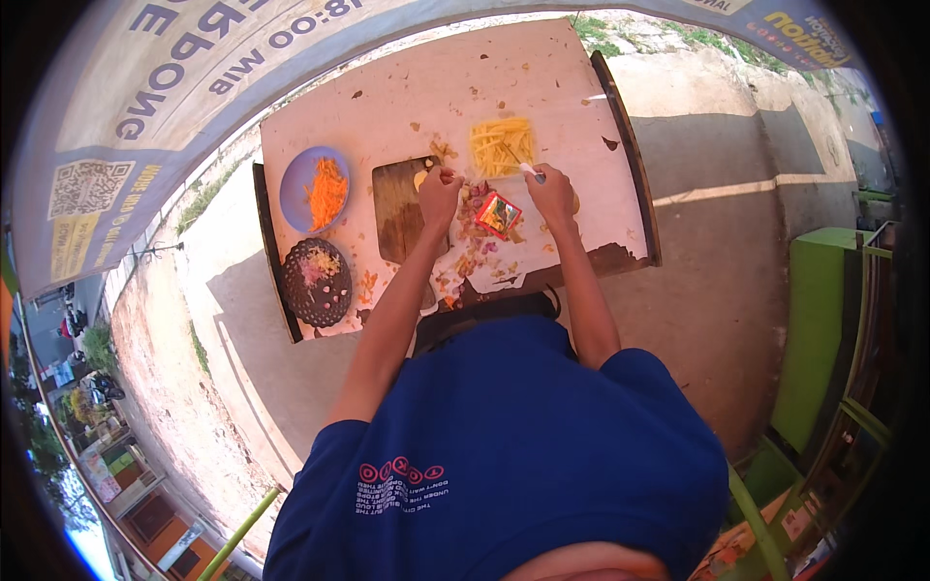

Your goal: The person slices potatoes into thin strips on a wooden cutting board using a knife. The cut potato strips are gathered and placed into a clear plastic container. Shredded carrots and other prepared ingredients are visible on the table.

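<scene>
My right hand (551,194) grips a knife (528,169) by its white and dark handle. The blade points away and to the left, over a clear container of pale yellow strips (494,141). Above the right edge of a wooden chopping board (392,207), my left hand (439,194) has its fingers curled together; whether something small is pinched in them is not clear. A pale yellow piece (420,180) lies on the board beside that hand. Between my hands are a few shallots (478,190) and a red food packet (498,216) with scattered peels.
On the left stand a purple plate (292,192) of shredded carrot (327,192) and a dark dimpled dish (305,309) of chopped shallot and garlic (320,267). Peel scraps litter the white tabletop (436,87). A dark raised rail (628,160) borders its right side. A printed banner (182,94) hangs beyond.
</scene>
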`<state>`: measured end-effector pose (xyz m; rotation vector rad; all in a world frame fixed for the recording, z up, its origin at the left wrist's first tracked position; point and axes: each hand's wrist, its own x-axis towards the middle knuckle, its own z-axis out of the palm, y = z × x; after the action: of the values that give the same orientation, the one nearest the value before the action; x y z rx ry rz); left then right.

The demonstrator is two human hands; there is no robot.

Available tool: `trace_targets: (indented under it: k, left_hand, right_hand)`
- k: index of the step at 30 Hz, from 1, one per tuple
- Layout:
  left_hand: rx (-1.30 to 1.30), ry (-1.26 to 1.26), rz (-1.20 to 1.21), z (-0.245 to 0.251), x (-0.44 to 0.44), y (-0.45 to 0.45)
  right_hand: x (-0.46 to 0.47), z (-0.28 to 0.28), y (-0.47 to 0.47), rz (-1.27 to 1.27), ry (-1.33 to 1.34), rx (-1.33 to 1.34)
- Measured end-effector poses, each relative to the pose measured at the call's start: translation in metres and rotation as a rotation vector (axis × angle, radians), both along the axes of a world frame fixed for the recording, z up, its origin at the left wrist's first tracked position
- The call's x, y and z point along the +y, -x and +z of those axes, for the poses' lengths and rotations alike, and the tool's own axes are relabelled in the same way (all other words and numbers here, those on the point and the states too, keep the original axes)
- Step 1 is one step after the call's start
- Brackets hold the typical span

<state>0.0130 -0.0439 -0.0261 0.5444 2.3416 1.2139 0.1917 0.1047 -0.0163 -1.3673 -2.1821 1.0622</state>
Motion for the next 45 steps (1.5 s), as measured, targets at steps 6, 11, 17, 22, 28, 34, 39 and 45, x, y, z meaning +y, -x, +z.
trace_targets:
  k: [6, 11, 17, 22, 28, 34, 39, 45]
  left_hand:
    - [0.034, -0.01, -0.116, 0.021, 0.068, -0.001]
    - [0.333, -0.03, 0.061, -0.008, 0.055, 0.02]
    - [0.499, 0.444, 0.033, -0.028, -0.008, 0.049]
    - [0.316, 0.512, -0.117, -0.029, -0.026, 0.052]
    - [0.011, 0.171, 0.109, -0.035, -0.048, 0.043]
    - [-0.564, -0.211, 0.407, -0.051, -0.105, 0.033]
    - [-0.305, 0.347, 0.279, -0.054, -0.142, 0.017]
    - [0.448, 0.127, -0.005, -0.03, -0.165, -0.007]
  right_hand:
    - [0.006, 0.014, -0.018, -0.151, 0.191, 0.169]
    - [0.003, 0.011, -0.053, -0.183, 0.226, 0.277]
    - [-0.008, 0.023, -0.083, -0.209, 0.328, 0.234]
    - [-0.028, 0.017, -0.085, -0.206, 0.36, 0.295]
    - [-0.056, 0.034, -0.061, -0.171, 0.478, 0.308]
    - [-0.082, 0.037, -0.031, 0.157, 0.463, 0.155]
    - [-0.136, 0.011, -0.002, 0.379, 0.5, 0.123]
    - [-0.184, -0.013, 0.02, 0.414, 0.24, 0.131]
